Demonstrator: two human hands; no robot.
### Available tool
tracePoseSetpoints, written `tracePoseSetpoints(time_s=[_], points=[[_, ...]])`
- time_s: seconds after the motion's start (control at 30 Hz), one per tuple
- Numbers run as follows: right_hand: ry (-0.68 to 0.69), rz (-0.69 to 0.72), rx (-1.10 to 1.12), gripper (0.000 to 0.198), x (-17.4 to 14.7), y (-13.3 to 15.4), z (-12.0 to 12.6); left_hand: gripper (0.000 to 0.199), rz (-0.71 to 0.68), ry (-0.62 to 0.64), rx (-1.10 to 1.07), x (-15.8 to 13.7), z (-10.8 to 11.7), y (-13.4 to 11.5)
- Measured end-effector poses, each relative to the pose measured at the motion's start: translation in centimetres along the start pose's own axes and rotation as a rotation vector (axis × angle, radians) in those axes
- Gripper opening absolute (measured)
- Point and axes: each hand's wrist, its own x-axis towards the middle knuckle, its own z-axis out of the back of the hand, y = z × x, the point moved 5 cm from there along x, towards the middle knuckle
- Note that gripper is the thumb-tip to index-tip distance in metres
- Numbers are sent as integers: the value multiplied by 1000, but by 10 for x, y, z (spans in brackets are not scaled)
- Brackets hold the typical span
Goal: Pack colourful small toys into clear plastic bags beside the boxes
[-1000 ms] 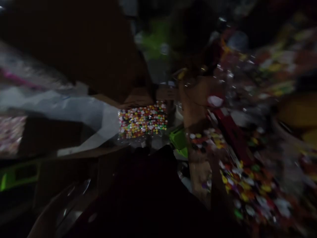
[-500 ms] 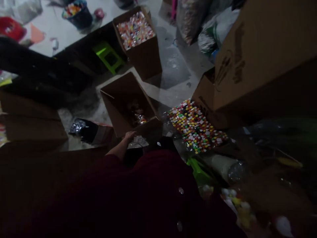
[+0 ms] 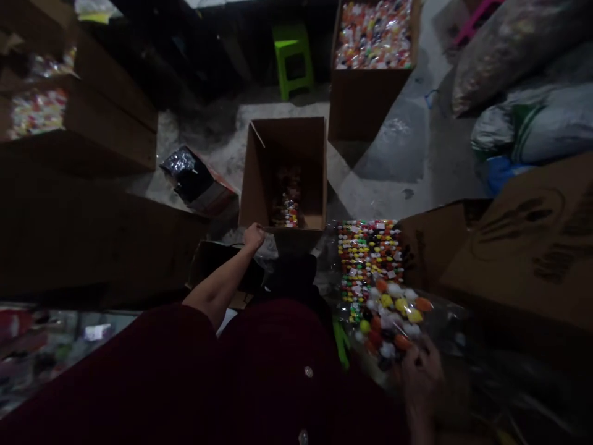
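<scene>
My left hand [image 3: 254, 236] is closed on the near left edge of an open cardboard box [image 3: 256, 185]. A few clear packs of small coloured pieces [image 3: 290, 207] lie at the bottom of that box. At the lower right, my right hand [image 3: 424, 366] grips a clear plastic bag of round coloured pieces [image 3: 391, 318], white, orange, yellow and dark. The bag hangs over a stack of flat packs with rows of coloured pieces [image 3: 368, 247], partly covering it. What exactly the pieces are, I cannot make out in the dim light.
A full cardboard box [image 3: 365, 102] stands at the back, beside a green stool [image 3: 294, 59]. Filled boxes [image 3: 111, 123] line the left. A black and orange packet [image 3: 197, 182] lies on the floor. Large sacks [image 3: 504, 59] and a printed carton [image 3: 532, 235] occupy the right.
My view has turned, so the open box sits nearer the middle. My right hand has come into clear view with the bag of coloured pieces. My left hand remains at the box's edge.
</scene>
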Motion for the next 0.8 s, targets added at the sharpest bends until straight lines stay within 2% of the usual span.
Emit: tracePoseSetpoints(time_s=[0.1, 0.17, 0.23, 0.33, 0.47, 0.53, 0.63, 0.7, 0.8], points=[[31, 182, 71, 40, 68, 61, -28, 42, 99, -82, -73, 18, 8, 4], [72, 267, 139, 39, 113, 115, -50, 44, 132, -128, -126, 38, 17, 4], [144, 354, 235, 38, 154, 171, -83, 47, 150, -161, -173, 64, 27, 6], [245, 470, 356, 40, 205, 248, -156, 51, 158, -207, -192, 104, 41, 12], [280, 466, 424, 42, 260, 321, -284, 55, 169, -216, -84, 153, 36, 18], [332, 404, 442, 39, 283, 342, -354, 57, 124, -200, -29, 174, 23, 16], [464, 322, 414, 34, 314, 353, -458, 61, 73, -205, 40, 201, 1, 17], [518, 265, 345, 32, 331, 347, -523, 63, 92, -242, 91, 216, -10, 24], [491, 192, 215, 35, 352, 323, -609, 61, 79, -306, 153, 232, -21, 38]])
